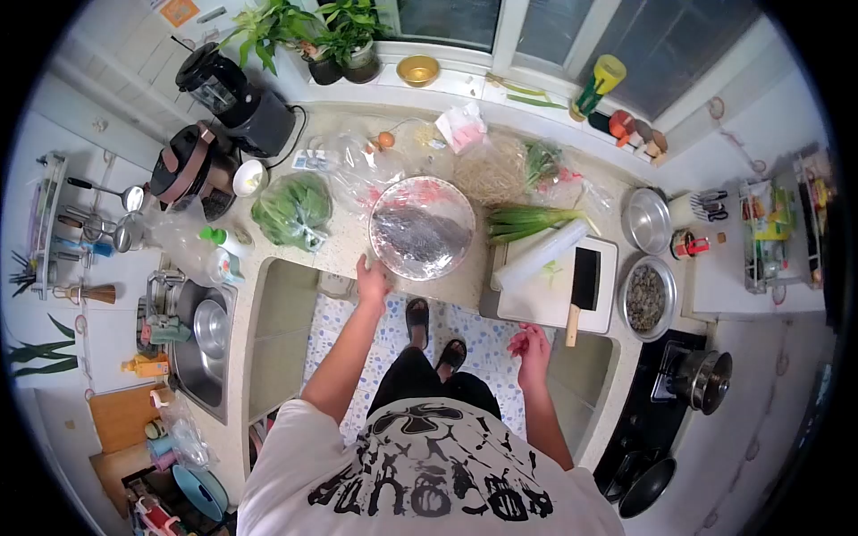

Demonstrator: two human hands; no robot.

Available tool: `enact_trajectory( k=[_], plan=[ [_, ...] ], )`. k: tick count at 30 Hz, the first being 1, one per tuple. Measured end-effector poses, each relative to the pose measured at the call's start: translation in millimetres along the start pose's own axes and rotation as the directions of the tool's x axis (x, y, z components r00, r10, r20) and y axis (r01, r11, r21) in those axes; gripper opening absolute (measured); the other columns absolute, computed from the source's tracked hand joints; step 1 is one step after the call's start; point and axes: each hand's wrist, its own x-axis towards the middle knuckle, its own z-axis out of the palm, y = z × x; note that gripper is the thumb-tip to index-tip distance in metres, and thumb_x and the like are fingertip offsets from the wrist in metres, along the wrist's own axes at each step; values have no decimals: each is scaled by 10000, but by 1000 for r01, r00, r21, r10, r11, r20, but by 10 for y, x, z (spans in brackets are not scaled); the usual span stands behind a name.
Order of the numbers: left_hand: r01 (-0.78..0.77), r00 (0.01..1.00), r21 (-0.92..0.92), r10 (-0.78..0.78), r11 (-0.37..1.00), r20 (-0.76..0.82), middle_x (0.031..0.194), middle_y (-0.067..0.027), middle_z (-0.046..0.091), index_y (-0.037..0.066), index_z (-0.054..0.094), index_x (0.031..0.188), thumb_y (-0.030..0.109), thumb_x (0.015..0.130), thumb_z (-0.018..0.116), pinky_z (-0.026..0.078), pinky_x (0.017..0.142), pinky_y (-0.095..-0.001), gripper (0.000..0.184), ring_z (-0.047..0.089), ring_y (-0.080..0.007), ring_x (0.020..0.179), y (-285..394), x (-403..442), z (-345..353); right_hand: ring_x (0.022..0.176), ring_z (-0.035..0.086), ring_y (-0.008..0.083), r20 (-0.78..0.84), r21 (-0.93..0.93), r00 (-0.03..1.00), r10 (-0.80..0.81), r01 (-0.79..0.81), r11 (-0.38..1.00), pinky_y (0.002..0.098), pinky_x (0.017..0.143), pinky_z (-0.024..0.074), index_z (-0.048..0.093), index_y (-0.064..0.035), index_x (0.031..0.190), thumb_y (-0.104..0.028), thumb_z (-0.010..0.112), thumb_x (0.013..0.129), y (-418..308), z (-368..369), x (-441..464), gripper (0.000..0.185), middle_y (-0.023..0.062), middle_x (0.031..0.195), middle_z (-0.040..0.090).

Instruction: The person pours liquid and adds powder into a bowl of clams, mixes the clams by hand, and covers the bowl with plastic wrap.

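Note:
A round plate (376, 253) with a dark fish (420, 230) on it lies near the counter's front edge, under shiny clear plastic wrap. My left hand (373, 280) is at the counter edge by the plate's lower left rim, fingers forward and apart; whether it touches the rim I cannot tell. My right hand (531, 347) hangs in front of the counter with loosely bent fingers and nothing in it. Closest to it are the cutting board (527, 304) and the wooden handle of a cleaver (584, 284). A roll of plastic wrap (543, 255) lies across the board.
Green onions (536, 221), bagged leafy greens (293, 211) and an egg (386, 139) are on the counter. To the right stand a metal bowl of shellfish (645, 298) and a pot (701, 379) on the stove. A sink (195, 357) is at left.

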Motion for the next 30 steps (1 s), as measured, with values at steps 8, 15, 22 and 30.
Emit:
enact_trajectory(
  k=[8,15,22,30],
  plan=[
    [-125,966,46,132,991,-220,1340,-180,569,119,178,1599,281,909,690,516,824,-466,874,590,-277,1131,1059,1104,14,881,667,190,54,-146,993,106,-97,985,317,684,545,468,-124,1415,-229,520,1016,99,753,573,416,117,1146,664],
    [-569,818,213,574,795,42,716,10,607,29,712,934,273,941,727,404,563,-266,244,482,-76,599,1723,2360,-37,1103,661,340,122,14,950,288,-292,956,461,843,592,107,-189,1615,-131,471,1003,252,1584,916,714,190,1394,540],
    [-481,837,-285,531,829,133,1129,-19,649,86,669,1290,152,1010,634,510,792,-270,289,576,-91,933,2773,2332,92,1094,675,371,166,229,947,274,-308,924,470,845,600,126,-201,1601,-96,519,1009,296,1855,1048,719,196,1400,538],
    [-524,794,-344,593,779,136,1273,-29,602,118,489,1420,114,1015,608,499,932,-313,422,607,-147,1059,2827,2598,41,933,731,335,129,144,956,265,-282,948,430,751,631,261,-174,1471,-76,542,1002,233,2014,950,555,209,1206,645]
  ],
)
